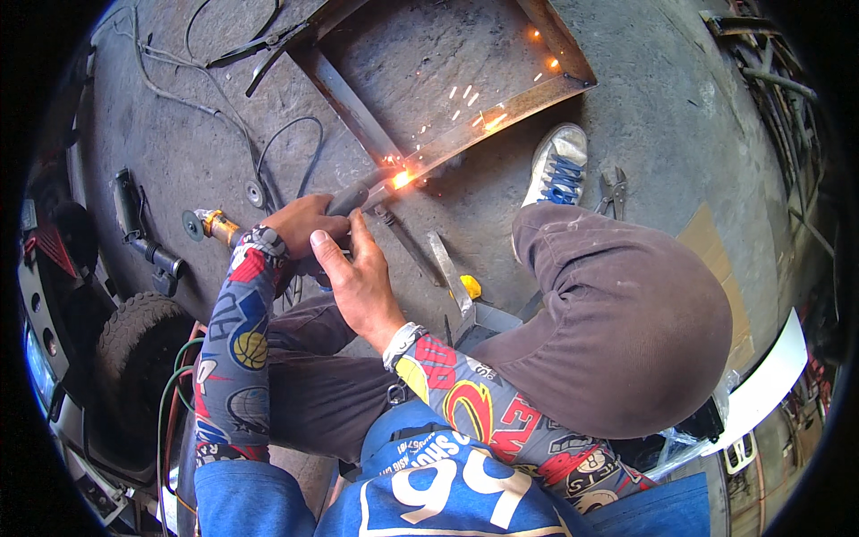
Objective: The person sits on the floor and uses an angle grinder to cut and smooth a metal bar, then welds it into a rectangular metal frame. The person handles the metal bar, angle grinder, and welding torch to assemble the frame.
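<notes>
Wrapped round a dark-handled tool (351, 200) whose exact kind I cannot make out, my left hand (304, 224) is closed. The tool's front end meets a bright orange glow (403, 179) at the near corner of a rectangular metal frame (344, 103). Sparks spread along the frame's right-hand bar. My right hand (362, 282) is just right of the left one, its thumb and index finger stretched out and apart. Its fingertips are close to the tool's underside, and its other fingers are partly hidden.
Left of my hands lie a yellow angle grinder (217, 225) and a black power tool (143, 233). Cables (219, 112) cross the concrete floor. Near my shoe (559, 166) are locking pliers (612, 192); a metal strip (447, 268) and yellow object (471, 286) lie closer. A tyre (143, 340) stands left.
</notes>
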Tool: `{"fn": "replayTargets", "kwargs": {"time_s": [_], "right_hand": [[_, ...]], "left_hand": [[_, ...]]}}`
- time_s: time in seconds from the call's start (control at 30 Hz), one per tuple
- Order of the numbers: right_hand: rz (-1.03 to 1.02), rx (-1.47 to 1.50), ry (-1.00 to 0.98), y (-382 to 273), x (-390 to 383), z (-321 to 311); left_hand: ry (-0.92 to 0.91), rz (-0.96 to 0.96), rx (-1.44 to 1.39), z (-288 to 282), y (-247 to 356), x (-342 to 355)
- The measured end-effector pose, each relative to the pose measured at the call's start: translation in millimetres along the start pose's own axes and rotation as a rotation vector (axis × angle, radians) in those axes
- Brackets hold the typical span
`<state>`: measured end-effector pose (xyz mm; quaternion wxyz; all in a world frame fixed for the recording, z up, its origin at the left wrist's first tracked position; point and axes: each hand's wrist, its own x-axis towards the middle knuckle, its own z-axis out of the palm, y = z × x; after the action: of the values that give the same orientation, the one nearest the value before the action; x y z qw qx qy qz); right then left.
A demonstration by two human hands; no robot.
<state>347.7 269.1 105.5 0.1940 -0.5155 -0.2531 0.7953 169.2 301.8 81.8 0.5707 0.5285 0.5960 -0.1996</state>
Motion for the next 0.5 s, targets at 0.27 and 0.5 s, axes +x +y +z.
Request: {"fn": "replayTargets", "kwargs": {"time_s": [0.27,0.5], "right_hand": [[0.005,0.084,0.008,-0.7,0.2,-0.3],[0.012,0.083,0.006,2.0,2.3,0.0]], "left_hand": [[0.099,-0.059,0.052,2.2,21.0,-9.3],[0.18,-0.167,-0.105,11.5,13.6,-2.2]]}}
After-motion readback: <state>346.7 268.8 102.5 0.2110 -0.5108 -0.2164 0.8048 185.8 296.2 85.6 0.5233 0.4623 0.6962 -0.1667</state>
